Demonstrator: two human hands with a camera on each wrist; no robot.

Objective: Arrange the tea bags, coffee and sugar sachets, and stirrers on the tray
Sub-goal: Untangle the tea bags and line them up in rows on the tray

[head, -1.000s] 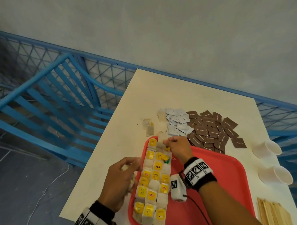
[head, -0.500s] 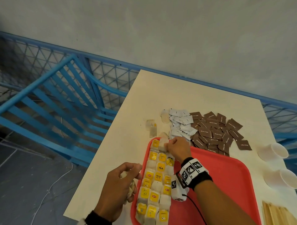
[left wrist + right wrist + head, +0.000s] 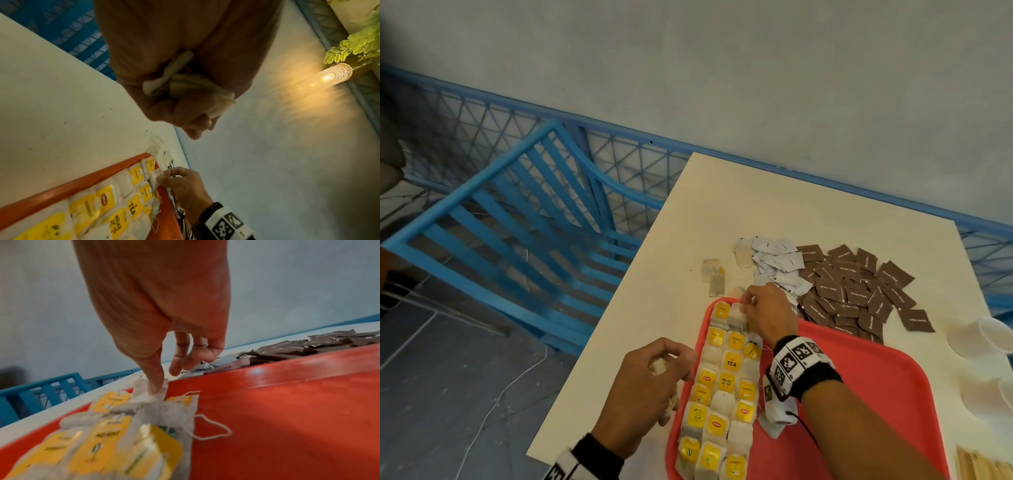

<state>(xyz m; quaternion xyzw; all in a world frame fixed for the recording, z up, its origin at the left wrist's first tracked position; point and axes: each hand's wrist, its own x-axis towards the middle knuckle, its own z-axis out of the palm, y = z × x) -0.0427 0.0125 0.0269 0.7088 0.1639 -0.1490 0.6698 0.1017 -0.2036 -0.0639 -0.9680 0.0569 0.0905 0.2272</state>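
L hand [image 3: 643, 387] curling round spare tea bags [image 3: 185, 81], hovering beside tray [image 3: 876, 370] | R hand [image 3: 767, 315] pinching one tea bag [image 3: 736, 313], setting it at far end of rows [image 3: 719, 394] – judging: lay flat, edge-to-edge w/ neighbours, tuck string | bags soft, papery, yellow tags; tray glossy red plastic | sachets [image 3: 852, 291] lying on table [image 3: 722, 212] beyond, flat foil-ish

Blue chair [image 3: 517, 246] at left; white cups [image 3: 993, 363] at right edge; glowing lamp [image 3: 329, 76], green plant [image 3: 357, 43] upper right.
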